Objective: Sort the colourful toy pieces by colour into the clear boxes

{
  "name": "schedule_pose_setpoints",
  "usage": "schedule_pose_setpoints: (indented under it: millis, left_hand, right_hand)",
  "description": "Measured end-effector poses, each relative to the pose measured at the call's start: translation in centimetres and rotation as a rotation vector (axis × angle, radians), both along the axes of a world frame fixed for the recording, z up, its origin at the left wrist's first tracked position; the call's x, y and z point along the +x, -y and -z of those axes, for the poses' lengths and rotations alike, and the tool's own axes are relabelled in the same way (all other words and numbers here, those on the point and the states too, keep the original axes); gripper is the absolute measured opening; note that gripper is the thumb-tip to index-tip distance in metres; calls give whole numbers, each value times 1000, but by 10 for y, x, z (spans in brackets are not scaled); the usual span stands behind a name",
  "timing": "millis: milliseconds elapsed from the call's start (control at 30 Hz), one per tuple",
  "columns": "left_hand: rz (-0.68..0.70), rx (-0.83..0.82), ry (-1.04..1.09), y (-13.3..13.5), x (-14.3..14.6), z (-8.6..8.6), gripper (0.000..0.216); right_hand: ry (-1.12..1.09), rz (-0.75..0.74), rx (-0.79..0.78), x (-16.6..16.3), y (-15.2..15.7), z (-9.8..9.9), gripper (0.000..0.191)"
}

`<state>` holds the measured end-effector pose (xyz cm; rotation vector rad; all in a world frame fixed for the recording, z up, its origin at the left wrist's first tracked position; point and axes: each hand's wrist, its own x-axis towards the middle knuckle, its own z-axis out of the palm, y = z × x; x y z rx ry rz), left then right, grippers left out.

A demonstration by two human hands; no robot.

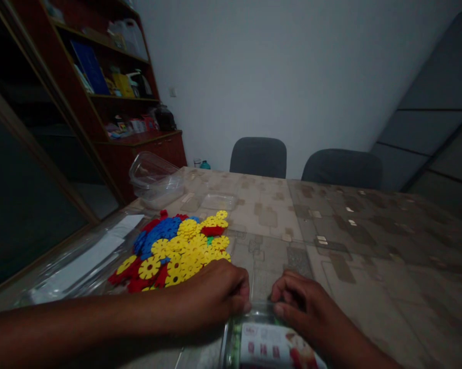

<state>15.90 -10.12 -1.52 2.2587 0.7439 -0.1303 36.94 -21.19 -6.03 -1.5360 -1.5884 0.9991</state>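
A clear plastic container [267, 344] stands at the table's near edge, cut off by the bottom of the view. It carries a white label with red print and a picture, and something green shows through its left side. With curled fingers, my left hand [222, 291] grips its far left corner. At the far right corner, my right hand [306, 303] is closed too, the thumb on the rim. Just beyond my left forearm lies a heap of flower-shaped plastic discs [188, 251], mostly yellow, with blue, red and a little green.
Open clear plastic boxes [158, 189] stand at the table's far left, with a shallow clear tray [218, 201] beside them. Clear plastic packaging with white sheets [96, 256] lies left of the discs. Two grey chairs [258, 156] [342, 166] stand behind the patterned table [354, 236].
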Motion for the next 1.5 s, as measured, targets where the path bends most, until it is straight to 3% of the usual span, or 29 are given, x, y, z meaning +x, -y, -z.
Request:
schedule_pose_setpoints:
  millis: [200, 433, 667, 833, 933, 1133, 1300, 1367, 1500]
  left_hand:
    - [6, 57, 51, 0, 0, -5, 7]
    - [-24, -86, 44, -9, 5, -14, 9]
    - [12, 36, 83, -10, 6, -19, 10]
    - [27, 27, 93, -14, 9, -22, 9]
    - [10, -108, 100, -19, 11, -15, 5]
    - [-139, -706, 346, -15, 12, 14, 32]
    - [-202, -987, 420, -10, 10, 8, 47]
    - [-175, -1002, 448, -9, 8, 2, 48]
    - [-225, -856, 479, -3, 8, 0, 49]
  right_hand:
    - [89, 4, 92, -2, 3, 0, 21]
    - [190, 15, 193, -3, 5, 3, 23]
    - [264, 66, 254, -6, 6, 6, 18]
    - [199, 106, 232, -7, 4, 1, 18]
    - [151, 110, 181, -4, 3, 0, 16]
    - [134, 141, 165, 5, 9, 5, 22]
    - [83, 178, 155, 5, 9, 11, 31]
    - [73, 174, 150, 5, 9, 8, 33]
    - [110, 135, 137, 8, 14, -1, 35]
